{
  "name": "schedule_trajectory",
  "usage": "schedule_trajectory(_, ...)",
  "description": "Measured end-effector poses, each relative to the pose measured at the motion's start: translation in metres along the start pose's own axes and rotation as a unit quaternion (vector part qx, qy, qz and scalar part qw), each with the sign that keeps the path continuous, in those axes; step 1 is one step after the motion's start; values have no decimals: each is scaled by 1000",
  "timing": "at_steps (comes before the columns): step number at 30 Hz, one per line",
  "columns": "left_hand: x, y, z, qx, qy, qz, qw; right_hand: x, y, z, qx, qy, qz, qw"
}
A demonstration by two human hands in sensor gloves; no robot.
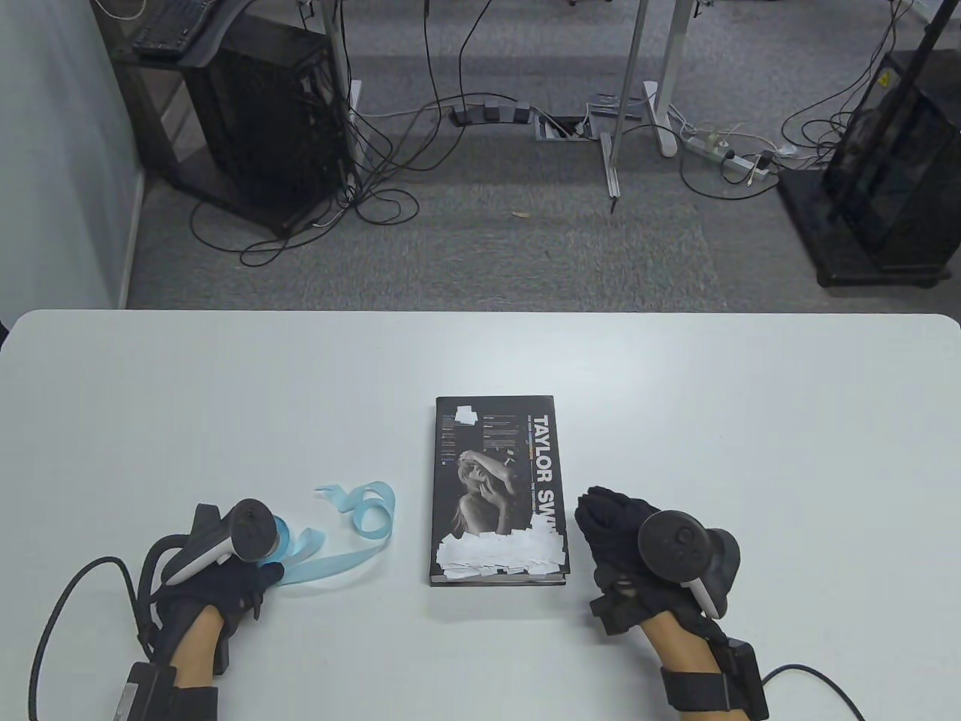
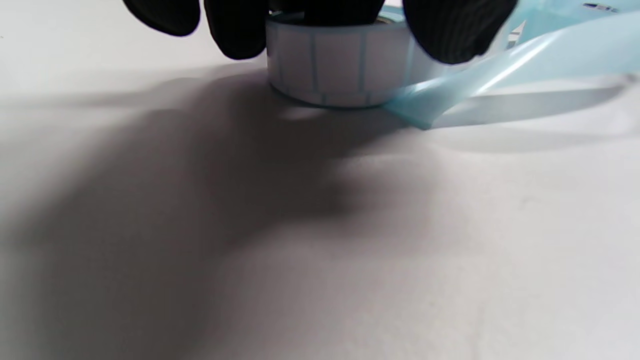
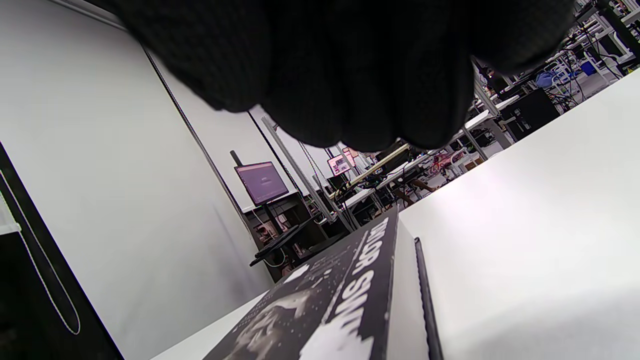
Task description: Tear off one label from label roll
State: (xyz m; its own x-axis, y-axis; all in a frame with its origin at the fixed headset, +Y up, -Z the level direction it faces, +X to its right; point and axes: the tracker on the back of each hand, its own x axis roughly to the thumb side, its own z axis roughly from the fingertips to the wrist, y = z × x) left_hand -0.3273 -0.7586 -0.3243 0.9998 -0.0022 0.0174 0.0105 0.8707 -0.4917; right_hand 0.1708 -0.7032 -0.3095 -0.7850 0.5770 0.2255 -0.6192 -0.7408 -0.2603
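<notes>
The label roll (image 1: pixel 279 537) stands on the white table at the left, mostly hidden under my left hand (image 1: pixel 259 574). In the left wrist view my left hand (image 2: pixel 345 30) grips the roll (image 2: pixel 340 65) from above, fingertips (image 2: pixel 457 30) around its white labels. A pale blue backing strip (image 1: pixel 353 556) curls away from the roll to the right; it also shows in the left wrist view (image 2: pixel 525 65). My right hand (image 1: pixel 608 526) lies beside the right edge of a black book (image 1: pixel 499 488), fingers together, with nothing visible in it. In the right wrist view the gloved fingers (image 3: pixel 350 75) hang above the book (image 3: pixel 340 295).
Several white labels (image 1: pixel 499 556) are stuck along the book's near end and one group near its far corner (image 1: pixel 465 413). The table's (image 1: pixel 225 390) far edge drops to a carpeted floor with cables and desk legs.
</notes>
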Motion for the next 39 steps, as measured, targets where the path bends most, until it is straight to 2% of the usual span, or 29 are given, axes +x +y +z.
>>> schedule_trajectory(4, 4, 8, 9, 11, 4, -8, 1000, 0, 0, 0, 0, 0, 0, 1000)
schedule_trajectory(7, 14, 22, 25, 68, -11, -29, 997, 1, 1, 0, 2, 0, 3, 1000)
schedule_trajectory(9, 28, 29, 38, 118, -73, -13, 990, 2, 3, 0, 9, -3, 8, 1000)
schedule_trajectory(13, 66, 28, 54, 162, -201, 34, 965, 6, 7, 1, 18, -11, 18, 1000)
schedule_trajectory(15, 92, 22, 60, 159, -260, 37, 952, 7, 9, 1, 20, -16, 22, 999)
schedule_trajectory(19, 137, 3, 68, 124, -332, 5, 935, 12, 15, 3, 37, -31, 30, 998)
schedule_trajectory(25, 205, -43, 84, 24, -409, -104, 906, 32, 37, 11, 97, -77, 52, 991)
schedule_trajectory(28, 217, -49, 92, 20, -429, -121, 895, 44, 49, 15, 131, -93, 54, 986)
schedule_trajectory(32, 214, -46, 94, 27, -420, -120, 899, 56, 73, 22, 204, -108, 61, 971)
schedule_trajectory(34, 210, -44, 93, 32, -412, -125, 902, 61, 88, 26, 248, -110, 71, 960)
schedule_trajectory(36, 207, -44, 91, 31, -406, -124, 905, 65, 107, 31, 312, -108, 90, 940)
schedule_trajectory(39, 208, -45, 91, 23, -405, -121, 906, 66, 128, 38, 377, -95, 128, 912)
